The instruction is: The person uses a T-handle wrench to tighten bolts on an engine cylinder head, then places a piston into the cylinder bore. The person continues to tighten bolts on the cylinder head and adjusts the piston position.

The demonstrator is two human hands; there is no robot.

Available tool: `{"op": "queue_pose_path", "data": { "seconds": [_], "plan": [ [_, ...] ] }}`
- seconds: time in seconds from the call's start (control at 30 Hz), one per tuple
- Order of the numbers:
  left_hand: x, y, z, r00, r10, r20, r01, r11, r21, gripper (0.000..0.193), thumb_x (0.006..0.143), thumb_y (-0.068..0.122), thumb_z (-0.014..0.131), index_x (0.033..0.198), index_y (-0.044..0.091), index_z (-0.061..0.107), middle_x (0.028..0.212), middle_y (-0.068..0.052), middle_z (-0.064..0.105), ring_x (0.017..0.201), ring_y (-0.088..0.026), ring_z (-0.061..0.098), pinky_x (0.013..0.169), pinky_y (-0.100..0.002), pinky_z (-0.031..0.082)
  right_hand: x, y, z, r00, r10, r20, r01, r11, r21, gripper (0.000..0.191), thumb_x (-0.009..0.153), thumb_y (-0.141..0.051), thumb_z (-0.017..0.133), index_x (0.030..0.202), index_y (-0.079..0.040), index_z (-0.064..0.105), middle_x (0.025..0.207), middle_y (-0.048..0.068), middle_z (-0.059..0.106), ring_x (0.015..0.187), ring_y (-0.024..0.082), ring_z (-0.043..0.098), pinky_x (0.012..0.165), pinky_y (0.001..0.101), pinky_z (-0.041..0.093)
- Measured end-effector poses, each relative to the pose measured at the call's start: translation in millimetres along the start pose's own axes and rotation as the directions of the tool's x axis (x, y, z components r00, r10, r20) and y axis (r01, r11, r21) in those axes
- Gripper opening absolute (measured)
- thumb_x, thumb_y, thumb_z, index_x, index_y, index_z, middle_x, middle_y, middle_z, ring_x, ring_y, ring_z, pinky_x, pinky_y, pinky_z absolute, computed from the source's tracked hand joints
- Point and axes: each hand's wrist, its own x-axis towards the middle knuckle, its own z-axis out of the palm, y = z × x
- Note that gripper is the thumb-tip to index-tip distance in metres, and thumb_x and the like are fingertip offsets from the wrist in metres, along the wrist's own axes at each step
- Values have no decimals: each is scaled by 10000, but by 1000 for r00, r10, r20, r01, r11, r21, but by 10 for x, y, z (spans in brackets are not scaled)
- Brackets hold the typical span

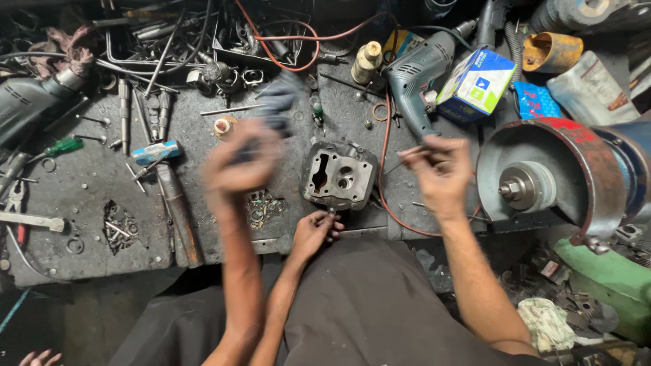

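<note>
The cylinder head [338, 176] stands at the centre of the dark, oily tabletop [81, 196], near its front edge. It is a grey metal block, approx. square w/ rounded corners, w/ one long dark opening on its left part and round holes on the right.

The left hand [243, 163] is blurred, left of the block; fingers closed round a dark cloth-like thing [279, 98], which kind cannot be told. The right hand [442, 173], right of the block, pinches a thin rod-like tool [407, 157]. A third hand [313, 234], another person's, touches the block's lower edge. A grey drill [417, 71] lies behind.
</note>
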Motion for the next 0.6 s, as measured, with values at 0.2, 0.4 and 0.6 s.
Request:
{"op": "queue_pose_path", "data": {
  "seconds": [0.2, 0.4, 0.6],
  "plan": [
    [11, -832, 54, 1000, 10, -17, -10, 999, -33, 280, 1035, 202, 570, 1074, -17, 739, 905, -52, 786, 702, -71, 673, 611, -244, 537, -216, 430, 583, 997, -17, 76, 47, 909, -413, 175, 860, -45, 838, 959, 6, 703, 944, 98, 741, 893, 182, 714, 791, 300, 559],
    [-62, -661, 94, 996, -7, -92, 5, 1000, -19, 267, 1022, 204, 590, 1044, -8, 753, 886, -46, 790, 701, -66, 669, 621, -245, 547, -267, 583, 735, 967, -232, 105, 254, 858, -447, 172, 867, -75, 843, 945, -28, 698, 937, 89, 719, 917, 214, 682, 839, 347, 517],
    [11, -747, 69, 996, -17, -83, 14, 999, -32, 287, 1018, 218, 613, 1027, -29, 761, 876, -66, 790, 696, -75, 662, 629, -248, 540, -237, 549, 701, 870, -384, 308, 492, 715, -497, 167, 840, -48, 839, 918, -65, 692, 911, 19, 731, 893, 194, 663, 907, 368, 407]
  ]
}}
